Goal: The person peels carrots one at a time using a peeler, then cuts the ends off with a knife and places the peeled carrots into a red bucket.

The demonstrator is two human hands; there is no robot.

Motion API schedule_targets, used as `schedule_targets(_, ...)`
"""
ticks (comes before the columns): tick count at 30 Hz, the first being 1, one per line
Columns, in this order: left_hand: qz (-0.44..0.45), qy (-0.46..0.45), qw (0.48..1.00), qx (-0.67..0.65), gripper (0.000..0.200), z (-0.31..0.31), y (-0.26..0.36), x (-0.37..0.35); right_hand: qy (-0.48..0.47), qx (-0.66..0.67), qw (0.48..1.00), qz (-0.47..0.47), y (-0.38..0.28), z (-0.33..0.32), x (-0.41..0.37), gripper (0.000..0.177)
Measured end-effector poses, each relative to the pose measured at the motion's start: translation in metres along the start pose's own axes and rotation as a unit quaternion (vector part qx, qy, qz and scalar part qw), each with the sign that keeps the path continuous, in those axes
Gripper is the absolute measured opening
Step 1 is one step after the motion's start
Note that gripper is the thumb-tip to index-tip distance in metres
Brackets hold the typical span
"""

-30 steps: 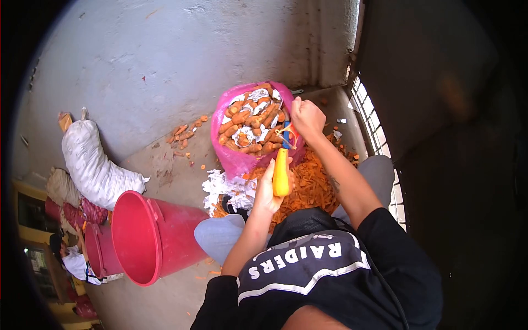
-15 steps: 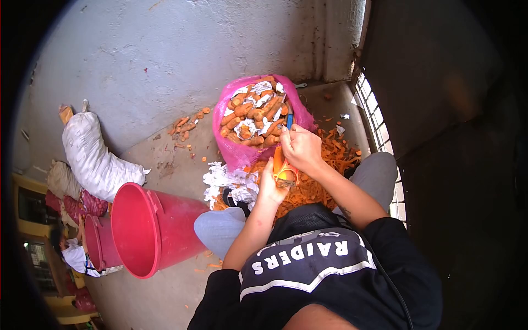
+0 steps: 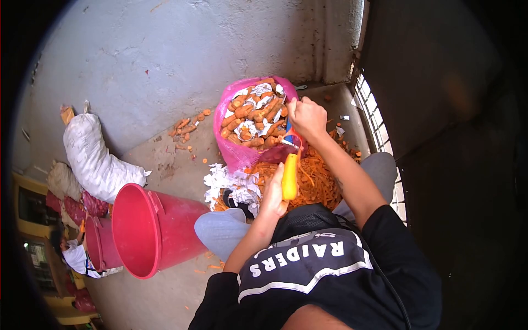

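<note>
Your left hand (image 3: 273, 192) grasps a bright yellow carrot (image 3: 290, 177), with its thick end toward you and its other end pointing up toward 12 o'clock. Your right hand (image 3: 308, 118) is clenched, just past 12 o'clock from that carrot, with a red-orange peeler (image 3: 295, 137) at the underside of the fist. The peeler is blurred and small, so you cannot tell whether its blade touches the carrot.

At 11 o'clock from the carrot stands an open pink sack (image 3: 236, 157), full of rough orange-brown carrots (image 3: 242, 111) mixed with pieces of white paper (image 3: 263, 88). A blue object (image 3: 289, 127) shows at the sack's right edge, partly hidden near the peeler. At 3 o'clock, close beside the carrot, a heap of orange peelings (image 3: 322, 184) lies on the floor (image 3: 176, 294) between your legs. Crumpled white scraps (image 3: 220, 180) lie at 9 o'clock, and loose carrot pieces (image 3: 184, 130) lie by the wall at 10 o'clock.

Farther out toward 8 o'clock is a large red bucket (image 3: 181, 228), with a smaller red bucket (image 3: 110, 242) beyond it, and a co-worker (image 3: 75, 258) in a white top. A full white sack (image 3: 91, 154) rests against the wall at 9 o'clock.
</note>
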State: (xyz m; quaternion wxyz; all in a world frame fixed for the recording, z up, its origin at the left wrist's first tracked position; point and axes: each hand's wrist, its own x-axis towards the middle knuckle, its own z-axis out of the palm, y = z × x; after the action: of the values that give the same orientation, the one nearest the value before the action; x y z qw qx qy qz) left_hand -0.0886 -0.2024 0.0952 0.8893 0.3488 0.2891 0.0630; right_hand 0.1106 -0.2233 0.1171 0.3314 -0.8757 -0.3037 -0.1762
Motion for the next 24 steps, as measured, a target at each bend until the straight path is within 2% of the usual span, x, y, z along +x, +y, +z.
schedule_targets(2, -0.020, -0.052, 0.998, 0.004, 0.045, 0.004, 0.000, -0.005, 0.011, 0.019, 0.997, 0.069, 0.008, 0.006, 0.008, 0.050)
schedule_targets(4, -0.013, -0.042, 0.998, -0.048, 0.045, 0.000, 0.006, 0.003, 0.041, 0.042, 0.990, 0.129, 0.005, 0.001, 0.014, 0.050)
schedule_targets(5, 0.002, -0.023, 0.998, -0.061, 0.045, 0.000, 0.008, 0.005, 0.008, 0.086, 0.977, 0.197, 0.003, -0.002, 0.012, 0.052)
schedule_targets(6, 0.015, -0.004, 0.997, -0.073, 0.045, -0.002, 0.010, 0.008, -0.025, 0.116, 0.973, 0.199, -0.001, -0.009, 0.008, 0.053)
schedule_targets(8, -0.004, -0.043, 0.992, -0.115, 0.043, -0.022, 0.007, 0.021, -0.088, 0.174, 0.959, 0.204, -0.006, -0.021, -0.005, 0.055)
schedule_targets(10, -0.006, -0.085, 0.986, -0.144, 0.042, -0.033, 0.004, 0.026, -0.068, 0.211, 0.962, 0.157, -0.016, -0.023, -0.030, 0.053)
schedule_targets(11, -0.007, -0.142, 0.978, -0.151, 0.040, -0.046, -0.002, 0.038, -0.073, 0.206, 0.966, 0.138, -0.022, -0.026, -0.041, 0.051)
schedule_targets(14, -0.001, -0.006, 0.985, -0.170, 0.038, -0.005, 0.007, 0.014, -0.091, 0.191, 0.977, 0.040, -0.044, -0.054, -0.065, 0.045)
schedule_targets(15, 0.004, -0.055, 0.984, -0.169, 0.038, -0.010, 0.006, 0.013, -0.082, 0.170, 0.982, 0.017, -0.048, -0.058, -0.070, 0.040)
schedule_targets(18, 0.004, -0.032, 0.983, -0.182, 0.037, -0.008, 0.003, 0.014, -0.048, 0.134, 0.990, -0.023, -0.052, -0.065, -0.073, 0.038)
schedule_targets(21, 0.024, 0.003, 0.979, -0.201, 0.035, 0.002, 0.002, 0.015, -0.045, 0.108, 0.993, -0.019, -0.051, -0.066, -0.071, 0.036)
schedule_targets(24, 0.045, -0.039, 0.985, -0.162, 0.033, -0.001, -0.002, 0.015, -0.046, 0.116, 0.992, -0.014, -0.050, -0.068, -0.074, 0.037)
